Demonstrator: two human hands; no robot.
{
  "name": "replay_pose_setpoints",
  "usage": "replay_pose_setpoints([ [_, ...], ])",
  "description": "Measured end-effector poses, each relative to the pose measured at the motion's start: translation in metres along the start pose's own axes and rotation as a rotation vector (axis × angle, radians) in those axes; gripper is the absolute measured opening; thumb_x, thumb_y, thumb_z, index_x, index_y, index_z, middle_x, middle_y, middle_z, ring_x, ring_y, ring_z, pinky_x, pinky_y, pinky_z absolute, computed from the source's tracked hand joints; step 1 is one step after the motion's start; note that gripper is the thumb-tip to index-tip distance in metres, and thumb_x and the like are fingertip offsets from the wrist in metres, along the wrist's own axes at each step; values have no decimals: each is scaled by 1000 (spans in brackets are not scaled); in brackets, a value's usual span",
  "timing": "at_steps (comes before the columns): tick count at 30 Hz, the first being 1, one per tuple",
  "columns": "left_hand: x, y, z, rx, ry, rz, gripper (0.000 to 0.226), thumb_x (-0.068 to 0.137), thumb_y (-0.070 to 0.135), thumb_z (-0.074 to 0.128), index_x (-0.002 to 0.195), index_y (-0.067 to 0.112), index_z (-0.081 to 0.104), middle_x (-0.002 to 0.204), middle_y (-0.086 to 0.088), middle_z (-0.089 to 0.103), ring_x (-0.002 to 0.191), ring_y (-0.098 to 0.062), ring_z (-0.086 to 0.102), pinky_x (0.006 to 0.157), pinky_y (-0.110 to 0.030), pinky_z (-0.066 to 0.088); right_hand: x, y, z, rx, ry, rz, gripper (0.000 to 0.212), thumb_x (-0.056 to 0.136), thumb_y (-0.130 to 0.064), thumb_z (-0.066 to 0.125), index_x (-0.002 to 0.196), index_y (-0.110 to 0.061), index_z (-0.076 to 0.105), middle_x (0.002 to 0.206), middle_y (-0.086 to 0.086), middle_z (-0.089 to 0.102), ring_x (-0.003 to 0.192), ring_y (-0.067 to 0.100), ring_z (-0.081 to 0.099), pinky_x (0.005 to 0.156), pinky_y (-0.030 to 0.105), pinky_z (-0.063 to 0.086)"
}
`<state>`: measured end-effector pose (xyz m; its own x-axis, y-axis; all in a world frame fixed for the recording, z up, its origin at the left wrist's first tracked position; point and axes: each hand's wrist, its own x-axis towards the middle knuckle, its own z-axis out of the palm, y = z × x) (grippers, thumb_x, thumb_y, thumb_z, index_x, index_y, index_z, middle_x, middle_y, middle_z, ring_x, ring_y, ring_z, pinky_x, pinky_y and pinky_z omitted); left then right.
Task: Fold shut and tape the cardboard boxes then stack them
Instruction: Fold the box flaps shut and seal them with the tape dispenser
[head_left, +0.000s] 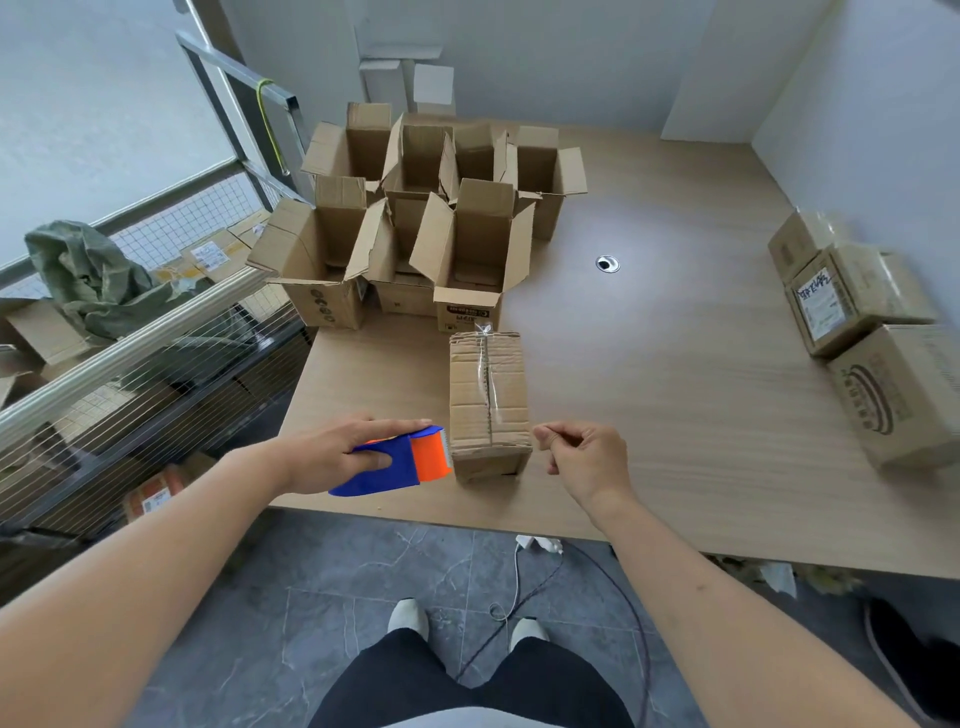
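**A:** Where's the box?

**B:** The taped box (488, 400) sits near the front edge of the worktop (675, 395), between my hands. Clear tape runs along its top seam, with a loose twist of tape sticking up at the far end.

**A:** And your grips?

**B:** My left hand (332, 452) is wrapped around the tape dispenser (400, 460), its orange head just beside the box's near left corner. My right hand (587, 457) is curled, thumb against fingertips; I can't tell whether it pinches a bit of tape or nothing.

**A:** How will the box handle?

**B:** Light, I'd judge, and the card looks worn and creased, so the walls may give. I'd take it by both long sides, low down, not by the tape. The open boxes (415, 228) crowd the back left corner; the stack (862, 322) is at the right edge.
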<state>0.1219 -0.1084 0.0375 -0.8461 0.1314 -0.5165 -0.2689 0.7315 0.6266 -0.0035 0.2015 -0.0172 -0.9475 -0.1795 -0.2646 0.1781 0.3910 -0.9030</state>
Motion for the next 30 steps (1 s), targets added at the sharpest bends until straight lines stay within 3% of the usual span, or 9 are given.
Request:
replay_pose_setpoints([
  [5, 12, -3, 4, 12, -17, -51, 58, 108, 29, 49, 143, 72, 29, 122, 9, 51, 110, -14, 53, 101, -42, 45, 4, 11, 10, -5, 49, 11, 19, 85, -23, 83, 72, -36, 78, 70, 4, 75, 44, 13, 57, 57, 32, 58],
  [9, 23, -9, 4, 58, -24, -87, 57, 107, 33, 48, 145, 70, 27, 123, 11, 50, 108, -11, 53, 97, -39, 46, 13, 25, 19, -61, 63, 26, 4, 83, -30, 84, 82, -33, 82, 75, -7, 77, 58, 8, 61, 74, 32, 60],
  [13, 34, -12, 4, 61, -44, -102, 57, 107, 34, 48, 144, 72, 26, 118, 16, 48, 104, -9, 52, 85, -30, 43, 21, 32, 24, -121, 76, 24, 5, 82, -38, 84, 86, -36, 81, 73, -16, 75, 68, 4, 64, 77, 25, 55],
  [16, 43, -12, 4, 87, -64, -100, 58, 107, 35, 48, 142, 74, 24, 118, 16, 47, 104, -8, 52, 84, -29, 42, 23, 37, 22, -196, 73, -8, 6, 83, -41, 82, 89, -38, 81, 84, -23, 76, 81, -3, 70, 80, 21, 54],
  [20, 49, -14, 4, 97, -65, -103, 56, 107, 35, 47, 138, 77, 26, 115, 18, 46, 101, -7, 51, 77, -23, 39, 21, 44, 21, -188, 32, -67, 13, 85, -36, 82, 98, -35, 81, 87, -26, 74, 69, -10, 64, 78, 21, 56],
  [22, 51, -14, 5, 98, -64, -107, 55, 107, 35, 47, 137, 76, 26, 115, 19, 46, 101, -7, 51, 76, -23, 39, 19, 46, 22, -195, 39, -102, 16, 85, -39, 82, 100, -37, 81, 91, -30, 73, 73, -9, 66, 78, 22, 57],
  [25, 54, -13, 5, 124, -63, -111, 54, 108, 34, 47, 144, 70, 28, 112, 20, 45, 99, -7, 51, 76, -22, 39, 17, 48, 23, -219, 54, -93, 35, 85, -49, 78, 118, -37, 75, 91, -18, 77, 84, 3, 70, 81, 30, 57],
  [27, 56, -11, 5, 143, -62, -110, 55, 108, 34, 47, 146, 67, 27, 111, 22, 44, 98, -6, 50, 75, -21, 39, 18, 46, 20, -229, 42, -47, 60, 84, -55, 76, 140, -41, 58, 87, -15, 72, 84, 12, 68, 81, 32, 52],
  [30, 57, -9, 5, 153, -56, -108, 55, 108, 32, 47, 148, 64, 28, 108, 25, 42, 97, -5, 50, 75, -21, 38, 21, 43, 16, -290, -44, -68, 63, 88, -58, 68, 146, -41, 51, 102, -10, 63, 90, 14, 62, 88, 37, 51],
])
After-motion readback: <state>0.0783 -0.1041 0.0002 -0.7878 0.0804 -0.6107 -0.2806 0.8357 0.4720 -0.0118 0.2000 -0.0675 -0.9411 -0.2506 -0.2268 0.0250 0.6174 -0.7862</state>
